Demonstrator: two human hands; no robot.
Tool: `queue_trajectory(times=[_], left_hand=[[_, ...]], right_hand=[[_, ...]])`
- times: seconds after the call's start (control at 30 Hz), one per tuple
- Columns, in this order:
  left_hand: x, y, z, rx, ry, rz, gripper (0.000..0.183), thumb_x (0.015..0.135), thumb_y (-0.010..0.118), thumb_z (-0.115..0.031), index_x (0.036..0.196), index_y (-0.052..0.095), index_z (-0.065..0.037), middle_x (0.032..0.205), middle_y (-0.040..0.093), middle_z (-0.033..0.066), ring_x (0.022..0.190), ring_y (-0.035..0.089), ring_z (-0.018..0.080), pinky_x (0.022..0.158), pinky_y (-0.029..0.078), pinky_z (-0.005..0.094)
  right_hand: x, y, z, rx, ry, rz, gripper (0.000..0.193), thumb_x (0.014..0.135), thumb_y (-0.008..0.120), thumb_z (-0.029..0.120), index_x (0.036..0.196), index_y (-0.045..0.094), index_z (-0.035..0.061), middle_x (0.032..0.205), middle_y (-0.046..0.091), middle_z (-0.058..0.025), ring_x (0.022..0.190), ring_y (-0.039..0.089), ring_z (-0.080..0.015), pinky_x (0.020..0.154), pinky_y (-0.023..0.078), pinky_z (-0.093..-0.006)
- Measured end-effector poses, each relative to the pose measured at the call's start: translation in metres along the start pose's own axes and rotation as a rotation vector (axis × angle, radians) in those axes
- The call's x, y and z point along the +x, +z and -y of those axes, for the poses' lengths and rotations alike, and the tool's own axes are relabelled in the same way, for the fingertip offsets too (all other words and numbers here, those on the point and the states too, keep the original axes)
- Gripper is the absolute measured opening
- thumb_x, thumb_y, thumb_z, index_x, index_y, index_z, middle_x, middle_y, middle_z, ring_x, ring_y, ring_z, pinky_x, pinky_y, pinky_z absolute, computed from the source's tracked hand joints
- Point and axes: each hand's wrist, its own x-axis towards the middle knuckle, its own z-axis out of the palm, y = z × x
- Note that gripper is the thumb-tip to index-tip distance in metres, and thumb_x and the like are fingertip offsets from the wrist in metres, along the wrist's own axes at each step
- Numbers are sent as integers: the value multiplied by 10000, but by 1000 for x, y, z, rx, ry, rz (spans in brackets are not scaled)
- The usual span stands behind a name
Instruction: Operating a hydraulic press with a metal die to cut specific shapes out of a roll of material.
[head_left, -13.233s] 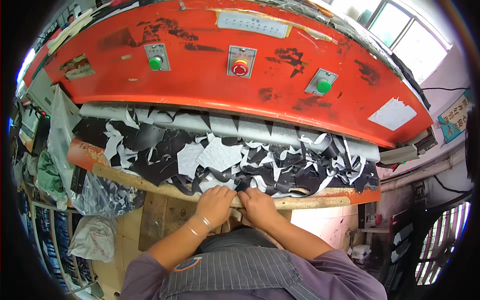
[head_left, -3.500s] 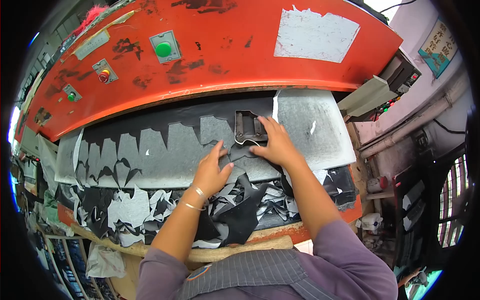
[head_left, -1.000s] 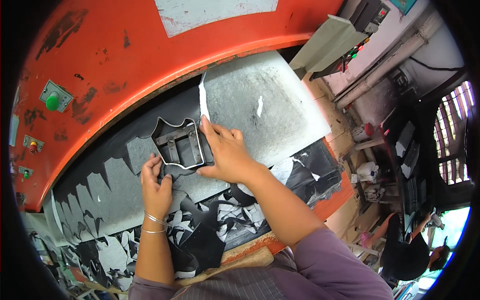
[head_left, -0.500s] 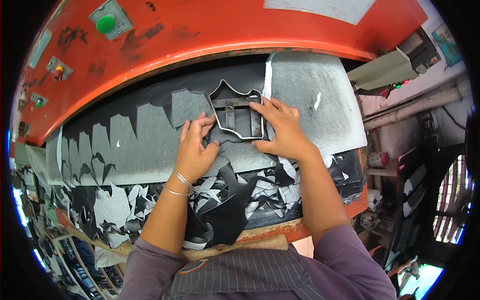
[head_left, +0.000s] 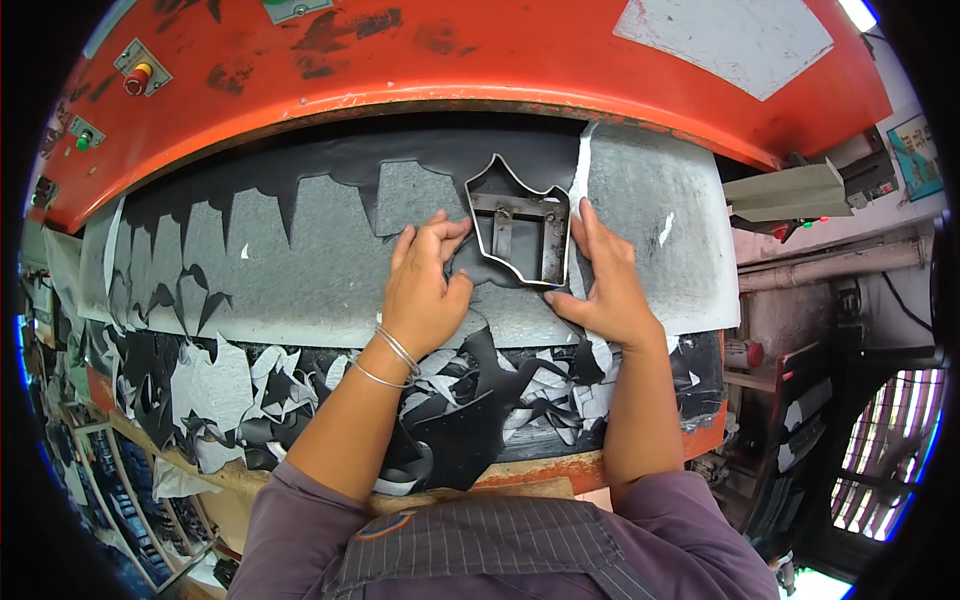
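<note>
A metal cutting die (head_left: 518, 222), an angular outline of pale blade with rusty crossbars inside, rests on a black sheet (head_left: 450, 140) of leather-like material. My left hand (head_left: 425, 285) is beside its left edge, fingers slightly bent and fingertips at the rim, thumb apart. Along the die's right edge lie the stretched fingers of my right hand (head_left: 610, 285), its thumb near the lower right corner. Neither hand wraps round the die. Left of it, the sheet's near edge has a row of cut-out notches, showing the grey cutting board (head_left: 330, 270) underneath.
An orange press (head_left: 400, 70) spans the far side, with a red knob (head_left: 138, 78) and a green button (head_left: 84, 140) at left. Black and white offcuts (head_left: 215, 385) are heaped along the near edge. A grey metal plate (head_left: 785, 192) juts in at right.
The right fingers have shifted from the die's crossbar to its outer right side. The whole view has shifted, and the die looks about the same against the sheet. The left hand stays at its left edge.
</note>
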Motion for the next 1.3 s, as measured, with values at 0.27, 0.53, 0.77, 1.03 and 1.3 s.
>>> queue_trajectory(times=[0.27,0.53,0.77,1.03,1.3], left_hand=[[3,-3,1,125,28,22,403,765,516,-56,1151,402,-37,1280,592,146,1352,381,309,1140,167,480],[-5,-41,20,-209,-61,-49,455,782,546,-44,1222,437,-8,1341,522,147,1341,392,277,1127,232,424],[-13,-278,122,-472,-303,-784,503,879,474,17,1378,417,-10,1441,412,155,1338,392,252,1117,292,386],[-70,-505,221,449,-105,-1142,602,895,497,-113,1456,310,3,1450,418,144,1271,459,225,1060,329,331],[-167,-403,138,-2,-115,-665,426,938,523,-129,1342,494,4,1182,637,131,1072,615,191,933,466,292]], right_hand=[[7,1,3,-76,-74,-55,1111,597,788,257,1487,175,-1,1349,484,-231,1259,430,-359,1068,258,-431],[-5,-7,30,-107,-16,-60,1011,679,799,289,1472,239,8,1362,472,-214,1291,411,-340,1063,297,-425],[-2,11,136,226,74,-151,740,756,784,337,1347,459,32,1097,643,-202,980,645,-315,874,504,-391],[116,43,317,312,-193,-611,476,796,734,348,1082,473,71,719,631,-84,628,649,-252,555,496,-382],[-4,63,276,97,-112,-210,383,812,715,352,959,535,47,701,626,-126,633,630,-318,581,485,-412]])
